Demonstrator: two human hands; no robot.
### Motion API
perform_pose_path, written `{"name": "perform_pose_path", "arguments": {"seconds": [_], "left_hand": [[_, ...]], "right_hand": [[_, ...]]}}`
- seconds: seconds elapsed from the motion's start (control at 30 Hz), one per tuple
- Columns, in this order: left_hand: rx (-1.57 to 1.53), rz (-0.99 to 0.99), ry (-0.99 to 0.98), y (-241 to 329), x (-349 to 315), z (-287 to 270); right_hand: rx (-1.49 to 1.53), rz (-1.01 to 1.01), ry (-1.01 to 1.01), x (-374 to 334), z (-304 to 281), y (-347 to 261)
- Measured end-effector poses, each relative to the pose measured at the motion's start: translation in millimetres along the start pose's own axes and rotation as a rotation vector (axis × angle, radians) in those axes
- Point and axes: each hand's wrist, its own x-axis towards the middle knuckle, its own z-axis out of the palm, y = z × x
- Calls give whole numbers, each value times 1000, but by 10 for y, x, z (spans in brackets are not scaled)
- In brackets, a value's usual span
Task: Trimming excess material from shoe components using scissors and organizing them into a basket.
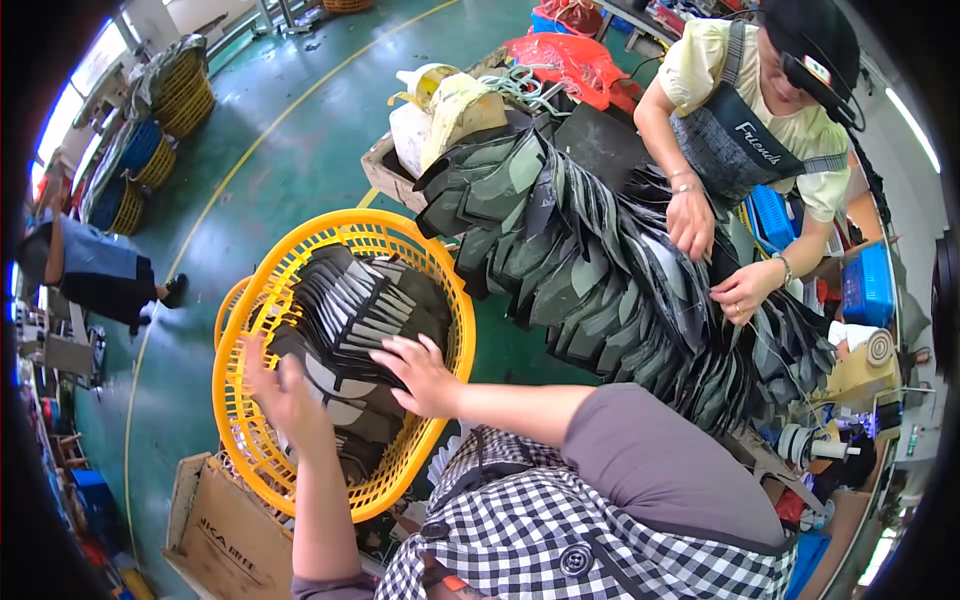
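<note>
Pieces (360, 312) are lying inside the basket (465, 325), dark with pale faces, fanned and overlapping; more are sitting lower, toward the near wall. Each one is looking thin and flat, so probably light singly, heavier as a bundle. They are likely bending a bit but not flopping, and the smooth-looking faces are probably sliding over each other. Not looking brittle; creased edges are the likelier damage. Best hold: both long sides of a bundle, palms pressing inward, fingers tucking under; pinching just the top piece is risking a slip or a spread fan.

Right hand (420, 378): palm down, fingers spread, reaching over the near right part of the stack; fingertips are seemingly resting on it, gripping nothing visible. Its forearm is lying almost level, entering from the right.

Left hand (288, 395): lifted at the basket's left side, fingers extended and parted, holding nothing visible; cannot tell if it is touching the rim. Its forearm is standing steeply from the lower edge.

Co-worker (745, 140) is working at the pile (570, 255) of similar dark pieces, to the right.
</note>
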Motion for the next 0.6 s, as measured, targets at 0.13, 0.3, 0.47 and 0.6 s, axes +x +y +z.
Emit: {"name": "perform_pose_path", "arguments": {"seconds": [0.13, 0.3, 0.47, 0.6], "left_hand": [[-312, 578, 301, 1229, -392, -831], [-343, 702, 407, 1535, -788, -1091], [-382, 836, 494, 1867, -1163, -1271], [-406, 932, 558, 2070, -1419, -1368]], "right_hand": [[34, -98, -69, -612, -101, -305], [12, -213, -203, -1046, -18, -389], [10, -251, -208, -1155, -118, -452], [20, -277, -227, -1241, -183, -522]]}}
